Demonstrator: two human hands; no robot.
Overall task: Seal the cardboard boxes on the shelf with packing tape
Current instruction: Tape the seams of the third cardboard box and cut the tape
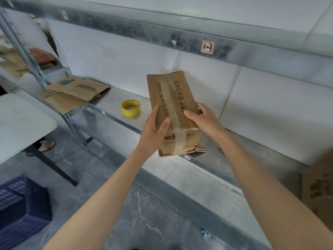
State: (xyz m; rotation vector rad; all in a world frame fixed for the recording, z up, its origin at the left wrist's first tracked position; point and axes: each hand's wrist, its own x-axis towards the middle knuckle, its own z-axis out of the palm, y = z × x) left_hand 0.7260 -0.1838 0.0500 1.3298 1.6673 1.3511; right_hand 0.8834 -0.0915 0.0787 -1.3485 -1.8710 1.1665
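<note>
The box (182, 92) stood at the front edge of the shelf (252, 150), long axis running back to the wall, a strip (170, 103) down its top seam. The left hand (155, 127) and right hand (201, 118) gripped its near end. The roll (130, 107) lay just left, nearer the left hand.

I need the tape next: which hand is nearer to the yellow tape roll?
Left. The left hand grips the cardboard box on its left side, just right of the tape roll; the right hand holds the box's right side, farther away.
</note>
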